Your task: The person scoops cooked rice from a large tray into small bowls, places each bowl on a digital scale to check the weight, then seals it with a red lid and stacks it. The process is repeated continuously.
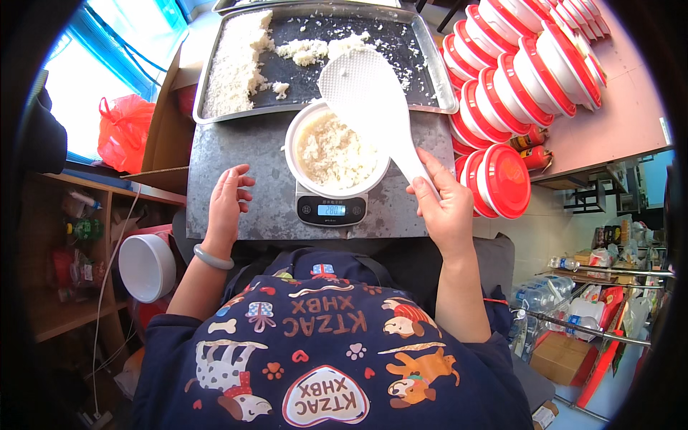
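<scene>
My right hand (pixel 446 207) grips the handle of a white plastic rice paddle (pixel 371 91). The paddle's dimpled blade is over the near edge of a metal tray (pixel 322 110) and hides part of a white bowl. That bowl (pixel 293 156) holds cooked rice (pixel 333 150) and stands on a digital kitchen scale (pixel 360 210) with a lit display. To the left of the bowl, my left hand (pixel 228 196) hangs above the grey tabletop (pixel 258 209), fingers loosely curled and apart, holding nothing. A thick slab of rice (pixel 236 64) fills the tray's left side; loose clumps lie across its middle.
Stacked white bowls with red lids (pixel 505 183) crowd the right side, by a pink table (pixel 634 107). At left are an open cardboard box (pixel 161 129), a red plastic bag (pixel 126 126) and a white round container (pixel 145 269). A metal rack (pixel 591 328) holds bottles at lower right.
</scene>
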`<state>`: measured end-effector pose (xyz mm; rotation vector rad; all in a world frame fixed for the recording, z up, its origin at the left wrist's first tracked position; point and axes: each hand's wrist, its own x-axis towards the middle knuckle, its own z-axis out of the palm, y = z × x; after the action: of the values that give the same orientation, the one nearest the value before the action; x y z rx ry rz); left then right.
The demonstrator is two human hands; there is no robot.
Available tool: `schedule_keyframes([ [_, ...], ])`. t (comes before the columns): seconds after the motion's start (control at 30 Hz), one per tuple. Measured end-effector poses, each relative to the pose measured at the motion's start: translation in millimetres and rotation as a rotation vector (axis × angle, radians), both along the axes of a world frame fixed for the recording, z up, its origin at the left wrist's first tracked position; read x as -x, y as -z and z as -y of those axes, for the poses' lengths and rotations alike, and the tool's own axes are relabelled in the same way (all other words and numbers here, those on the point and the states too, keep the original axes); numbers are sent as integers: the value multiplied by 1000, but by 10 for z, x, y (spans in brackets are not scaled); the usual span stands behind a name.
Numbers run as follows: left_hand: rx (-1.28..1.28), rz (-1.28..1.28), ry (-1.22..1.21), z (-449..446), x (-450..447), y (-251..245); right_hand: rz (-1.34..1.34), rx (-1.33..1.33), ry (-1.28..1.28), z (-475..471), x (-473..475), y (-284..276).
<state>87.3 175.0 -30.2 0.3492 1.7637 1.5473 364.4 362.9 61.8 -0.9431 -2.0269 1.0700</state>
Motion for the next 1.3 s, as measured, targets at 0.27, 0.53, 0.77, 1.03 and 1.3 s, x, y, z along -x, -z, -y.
schedule_keyframes([
  [0.27, -48, 30, 42, -66, -66, -55, 88, -27, -39, 8, -52, -27],
  [0.53, -70, 64, 120, -127, -168, -106, -24, 139, 18, -430, 79, -19],
  [0.77, -59, -214, 150, 37, -132, -222, 121, 352, 62, -1568, 711, 579],
  [1.03, 310, -846, -685, 2297, 717, -201, 28, 139, 153, -1673, 254, 1381],
  [1.3, 1228, -484, -243, 4355, 78, 430, -473, 259, 171, -819, -96, 874],
])
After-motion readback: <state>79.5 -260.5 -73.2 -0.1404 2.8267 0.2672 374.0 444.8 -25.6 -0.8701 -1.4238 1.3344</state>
